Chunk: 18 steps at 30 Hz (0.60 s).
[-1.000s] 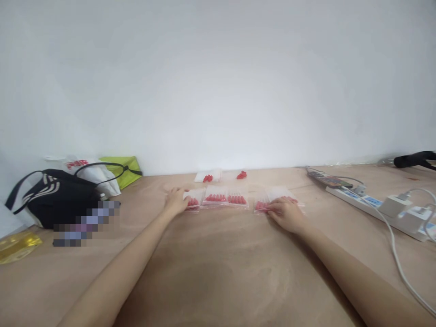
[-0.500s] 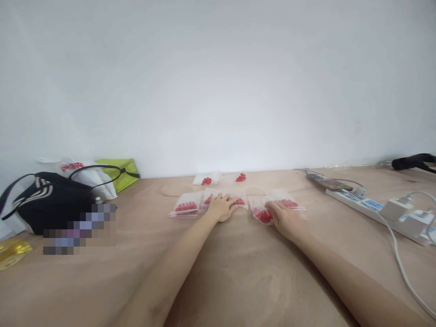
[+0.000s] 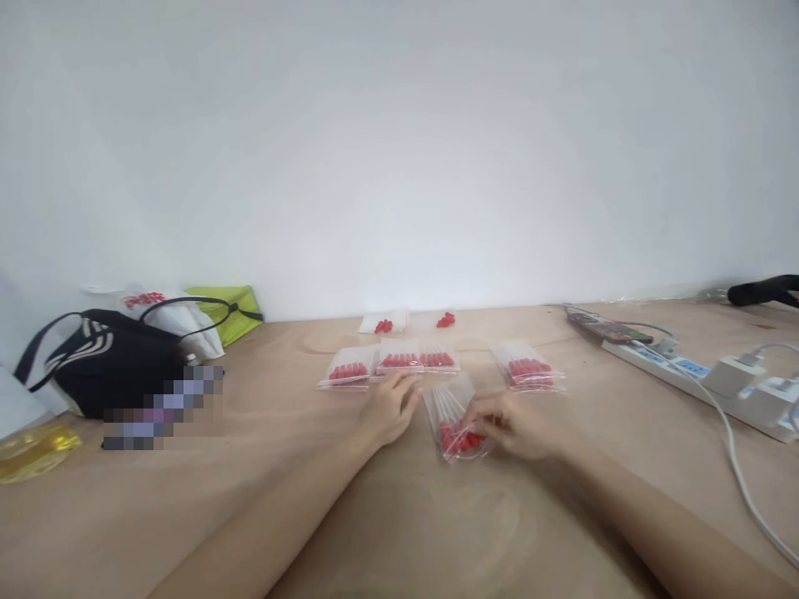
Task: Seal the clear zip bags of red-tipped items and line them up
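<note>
My right hand pinches the edge of a clear plastic bag with red pieces in its lower end. The bag lies slightly tilted in front of the others. My left hand is open and holds nothing, its fingers near the row of bags. That row has a left bag, a middle bag and one beside it, all with red pieces. Another small stack of filled bags lies beyond my right hand.
Loose red pieces and a white bag pile lie by the wall. At right are a power strip with chargers and a phone. A black bag, green box and yellow item stand left.
My right hand has drawn one filled bag toward me and to the left, away from the right stack. My left hand has lifted off the middle bags and moved nearer to me.
</note>
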{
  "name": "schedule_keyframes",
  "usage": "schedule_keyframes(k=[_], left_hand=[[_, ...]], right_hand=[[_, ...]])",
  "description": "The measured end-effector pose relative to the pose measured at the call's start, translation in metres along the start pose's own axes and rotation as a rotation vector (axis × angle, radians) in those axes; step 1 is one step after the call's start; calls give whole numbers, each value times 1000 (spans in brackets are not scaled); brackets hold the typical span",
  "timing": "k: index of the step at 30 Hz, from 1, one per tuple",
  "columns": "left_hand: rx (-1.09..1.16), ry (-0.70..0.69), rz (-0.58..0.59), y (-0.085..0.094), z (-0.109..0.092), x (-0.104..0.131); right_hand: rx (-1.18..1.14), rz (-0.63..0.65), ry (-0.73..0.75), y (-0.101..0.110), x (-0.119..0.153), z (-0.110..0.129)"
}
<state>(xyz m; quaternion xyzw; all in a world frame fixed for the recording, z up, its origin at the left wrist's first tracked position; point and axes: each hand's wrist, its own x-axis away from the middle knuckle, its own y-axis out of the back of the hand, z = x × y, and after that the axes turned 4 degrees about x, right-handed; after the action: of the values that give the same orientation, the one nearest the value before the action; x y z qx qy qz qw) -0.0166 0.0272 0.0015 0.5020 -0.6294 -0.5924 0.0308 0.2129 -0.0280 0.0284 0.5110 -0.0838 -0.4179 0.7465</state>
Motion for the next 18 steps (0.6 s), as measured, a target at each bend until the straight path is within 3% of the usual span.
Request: schedule_keyframes(k=[5,11,14,18], left_hand=[[221,-164,120,24,-24,34],[238,-419,172,16,-35,36],[150,-545,157,10,-35,31],[103,-596,199,10,-37,27]], right_hand=[[110,-41,-19,-3,1,9],[133,34,4,4,22,4],[169,-41,41,-6,31,-5],[499,-211,241,-18,35,-14]])
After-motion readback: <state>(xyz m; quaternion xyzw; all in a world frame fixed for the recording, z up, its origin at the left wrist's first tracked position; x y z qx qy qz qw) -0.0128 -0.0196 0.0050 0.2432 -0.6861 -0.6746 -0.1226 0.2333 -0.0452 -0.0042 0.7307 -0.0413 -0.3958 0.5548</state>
